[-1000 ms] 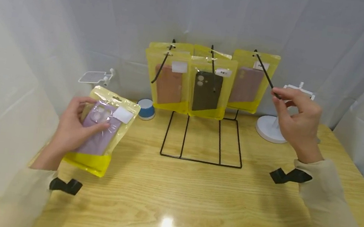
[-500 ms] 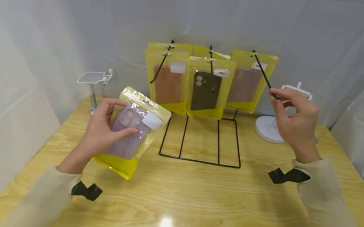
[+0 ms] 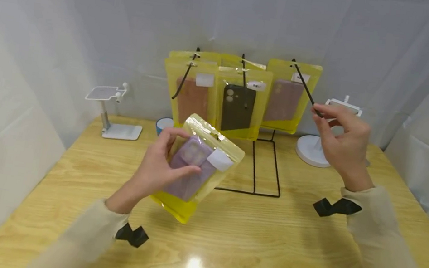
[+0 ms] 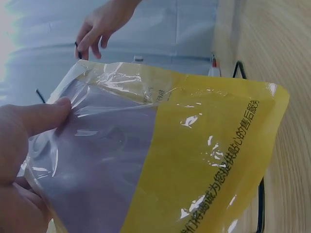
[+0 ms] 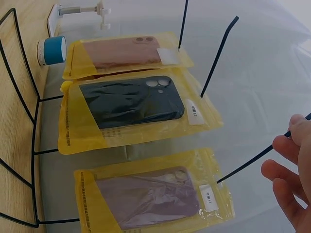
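Note:
My left hand (image 3: 156, 169) grips a yellow-and-clear pouch (image 3: 213, 184) holding a purple phone case (image 3: 186, 185). The pouch is tilted above the table, its hang hole toward the rack. In the left wrist view the thumb presses on the front of the pouch (image 4: 209, 145). My right hand (image 3: 343, 136) pinches the tip of the black rack's right hook (image 3: 305, 85) between thumb and fingertips. On that hook hangs a pouch with another purple case (image 3: 285, 100). The middle hook carries a black case (image 3: 237, 110) in front, the left hook a pink one (image 3: 192, 99), each with another pouch behind.
A white folding phone stand (image 3: 122, 131) stands at the back left. Near it is a blue-and-white round container (image 3: 163, 123), partly covered by my left hand. Behind my right hand is a white round-based stand (image 3: 312, 151). The rack's wire base (image 3: 271, 169) lies on the wooden table (image 3: 248, 248).
My left hand has carried the pouch rightward from the left side to in front of the rack, tilting it further. The right hand keeps its pinch on the hook; the view shifts slightly.

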Available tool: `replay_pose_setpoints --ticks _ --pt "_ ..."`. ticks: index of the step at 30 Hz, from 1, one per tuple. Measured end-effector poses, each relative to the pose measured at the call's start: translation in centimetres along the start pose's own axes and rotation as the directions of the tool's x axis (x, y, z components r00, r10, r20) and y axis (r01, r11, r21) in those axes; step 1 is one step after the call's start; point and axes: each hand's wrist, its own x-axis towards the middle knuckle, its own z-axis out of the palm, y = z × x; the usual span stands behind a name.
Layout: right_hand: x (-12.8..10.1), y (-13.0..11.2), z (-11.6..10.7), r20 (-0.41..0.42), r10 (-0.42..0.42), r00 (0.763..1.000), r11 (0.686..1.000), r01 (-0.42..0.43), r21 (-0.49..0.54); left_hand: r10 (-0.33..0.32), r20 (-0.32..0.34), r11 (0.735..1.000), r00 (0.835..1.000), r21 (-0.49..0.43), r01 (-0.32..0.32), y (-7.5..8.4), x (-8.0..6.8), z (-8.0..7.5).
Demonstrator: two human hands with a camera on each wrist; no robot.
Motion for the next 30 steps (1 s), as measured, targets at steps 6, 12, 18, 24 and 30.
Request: replay_pose_setpoints --ticks 6,12,18,24,30 --pt "0.0 -0.2 0.0 -0.007 0.0 1.0 1.0 -0.001 -0.014 0.055 0.057 0.995 0.997 -0.081 -0.05 1.4 0.6 2.6" --pt "-0.1 -0.4 0.1 0.008 0.007 1.0 1.0 -0.007 0.008 0.103 0.042 0.986 0.994 -0.137 -0.097 3.1 1.4 5.1" --pt "-0.1 -0.3 0.0 0.014 0.024 1.0 1.0 -0.025 0.018 0.159 0.02 0.977 0.987 -0.15 -0.154 5.1 2.9 7.3" --pt "0.2 0.4 -0.3 0.069 0.039 0.997 0.986 -0.05 0.156 0.185 -0.006 0.961 0.983 -0.21 -0.182 7.2 4.6 9.2" --pt "0.7 1.0 -0.9 0.145 0.074 0.987 0.964 -0.108 0.245 0.174 -0.043 0.969 0.984 -0.172 -0.179 7.8 5.3 11.0"
